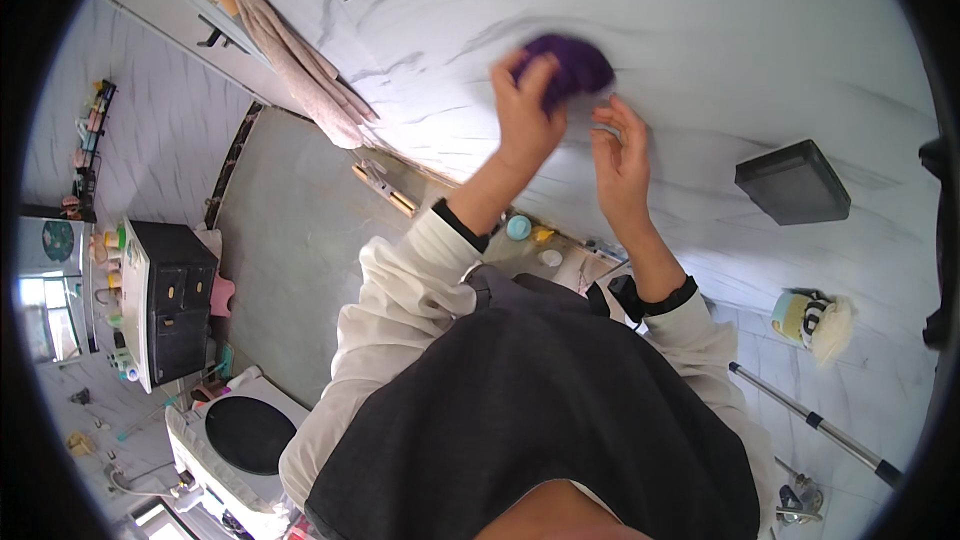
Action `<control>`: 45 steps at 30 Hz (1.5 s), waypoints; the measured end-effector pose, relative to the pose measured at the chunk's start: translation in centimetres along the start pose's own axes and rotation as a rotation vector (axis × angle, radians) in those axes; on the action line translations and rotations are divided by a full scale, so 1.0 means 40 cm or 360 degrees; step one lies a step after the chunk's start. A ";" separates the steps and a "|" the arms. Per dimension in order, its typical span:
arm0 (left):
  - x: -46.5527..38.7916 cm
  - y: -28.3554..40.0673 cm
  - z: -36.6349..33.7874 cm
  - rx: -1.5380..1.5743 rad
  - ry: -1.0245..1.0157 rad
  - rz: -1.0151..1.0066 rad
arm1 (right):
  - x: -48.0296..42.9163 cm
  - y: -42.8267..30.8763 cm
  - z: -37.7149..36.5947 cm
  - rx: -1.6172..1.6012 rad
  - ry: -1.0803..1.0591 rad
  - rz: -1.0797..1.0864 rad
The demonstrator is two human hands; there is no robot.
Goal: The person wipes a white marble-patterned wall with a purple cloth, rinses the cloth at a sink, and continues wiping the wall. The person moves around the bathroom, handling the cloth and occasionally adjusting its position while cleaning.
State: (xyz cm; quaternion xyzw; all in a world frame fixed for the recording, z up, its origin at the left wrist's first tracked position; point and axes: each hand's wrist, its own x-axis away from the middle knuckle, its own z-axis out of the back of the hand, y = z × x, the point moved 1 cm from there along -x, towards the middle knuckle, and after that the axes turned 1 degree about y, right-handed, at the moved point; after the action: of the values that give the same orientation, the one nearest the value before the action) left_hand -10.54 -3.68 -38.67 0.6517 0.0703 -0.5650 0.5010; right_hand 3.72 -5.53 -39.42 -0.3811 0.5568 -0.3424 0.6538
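Observation:
My left hand (530, 109) grips a bunched purple cloth (574, 71) in front of the marbled wall (712, 52); the cloth is slightly blurred, and whether it touches the wall cannot be told. To the right of it and a little lower, my right hand (622, 157) is raised with its fingers apart and partly curled, holding nothing. Its fingertips are near the cloth's lower edge, apart from it. Both forearms reach up from white sleeves with black cuffs.
A dark box (795, 184) is mounted on the wall at right. A pink towel (300, 64) hangs at upper left. Below stand bottles and a blue-lidded container (518, 228). A black vanity cabinet (180, 292) and a washing machine (262, 397) are at left, a metal pole (814, 420) at lower right.

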 end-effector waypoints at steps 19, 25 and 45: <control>-0.031 0.179 -0.085 -0.0110 -0.0180 -0.0488 | 0.053 -0.154 0.142 0.0412 0.0416 0.0653; 0.015 0.184 -0.062 -0.0098 -0.0451 -0.0576 | 0.070 -0.181 0.163 0.0489 0.0352 0.0644; -0.056 0.243 -0.094 -0.0051 -0.0477 -0.0964 | 0.010 -0.221 0.184 0.0689 0.0406 0.0548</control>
State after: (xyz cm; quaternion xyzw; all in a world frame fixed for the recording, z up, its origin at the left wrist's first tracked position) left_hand -2.44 -4.61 -31.83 0.5030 0.1952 -0.7766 0.3252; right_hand 10.84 -9.22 -31.16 -0.0868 0.6049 -0.3824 0.6930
